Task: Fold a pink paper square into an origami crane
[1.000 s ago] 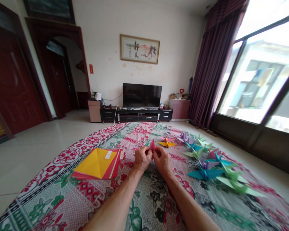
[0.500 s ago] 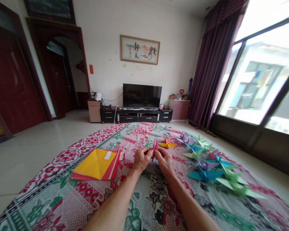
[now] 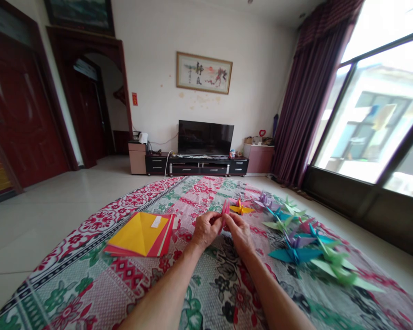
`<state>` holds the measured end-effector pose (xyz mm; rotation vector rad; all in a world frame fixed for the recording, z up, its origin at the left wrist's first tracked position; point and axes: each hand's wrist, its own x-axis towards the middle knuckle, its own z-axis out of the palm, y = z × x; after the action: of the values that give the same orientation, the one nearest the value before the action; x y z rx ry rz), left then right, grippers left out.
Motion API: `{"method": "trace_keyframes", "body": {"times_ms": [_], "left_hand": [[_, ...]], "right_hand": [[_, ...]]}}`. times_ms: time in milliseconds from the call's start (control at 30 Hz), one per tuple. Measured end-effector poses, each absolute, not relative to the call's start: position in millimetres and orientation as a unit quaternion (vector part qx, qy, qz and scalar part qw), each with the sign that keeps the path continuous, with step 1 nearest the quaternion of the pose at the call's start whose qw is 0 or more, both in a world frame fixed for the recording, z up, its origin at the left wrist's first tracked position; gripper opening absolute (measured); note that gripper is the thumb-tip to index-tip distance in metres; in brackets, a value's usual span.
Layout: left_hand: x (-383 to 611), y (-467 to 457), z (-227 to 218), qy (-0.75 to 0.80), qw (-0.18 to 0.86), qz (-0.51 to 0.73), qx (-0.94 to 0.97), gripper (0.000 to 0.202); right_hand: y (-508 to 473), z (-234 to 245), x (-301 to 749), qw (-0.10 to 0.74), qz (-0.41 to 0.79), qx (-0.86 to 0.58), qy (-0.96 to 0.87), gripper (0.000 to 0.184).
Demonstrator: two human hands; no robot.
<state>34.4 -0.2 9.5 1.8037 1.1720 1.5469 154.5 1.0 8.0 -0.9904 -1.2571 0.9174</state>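
Observation:
Between my two hands, over the middle of the cloth, a narrow piece of folded pink paper (image 3: 226, 207) stands upright. My left hand (image 3: 208, 228) pinches its lower left side between thumb and fingers. From the other side my right hand (image 3: 237, 228) pinches it too, the fingertips of both hands nearly meeting. The fingers hide the paper's lower part. Just beyond my right hand sits an orange paper crane (image 3: 241, 208). Further right lie several finished paper cranes, among them a blue crane (image 3: 295, 255), a green crane (image 3: 344, 270) and a purple crane (image 3: 265, 200).
A stack of square paper with a yellow sheet (image 3: 139, 233) on top lies to the left, a small white label on it. The patterned tablecloth (image 3: 124, 288) has a curved far edge. Beyond stand a television (image 3: 205, 137) and a low black cabinet (image 3: 186, 169).
The view has shifted slightly, so everything sits a little further right. Both hands still hold the pink paper, their fingertips a bit closer together.

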Motion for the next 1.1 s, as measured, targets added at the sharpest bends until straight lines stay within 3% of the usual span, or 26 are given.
{"method": "trace_keyframes", "body": {"times_ms": [433, 733, 967, 1100], "left_hand": [[36.7, -1.0, 10.4, 0.433, 0.243, 0.561, 0.662, 0.021], [37.9, 1.7, 7.3, 0.443, 0.223, 0.555, 0.668, 0.016], [35.7, 4.0, 4.9, 0.43, 0.278, 0.576, 0.638, 0.021], [32.5, 8.8, 7.0, 0.442, 0.374, 0.586, 0.566, 0.03]], "right_hand": [[6.6, -3.0, 159.3, 0.61, 0.518, -0.35, -0.487, 0.029], [8.7, -1.3, 153.4, 0.627, 0.507, -0.372, -0.459, 0.029], [3.5, 3.9, 156.7, 0.605, 0.547, -0.342, -0.468, 0.024], [2.6, 5.6, 159.8, 0.579, 0.61, -0.302, -0.449, 0.015]]}}
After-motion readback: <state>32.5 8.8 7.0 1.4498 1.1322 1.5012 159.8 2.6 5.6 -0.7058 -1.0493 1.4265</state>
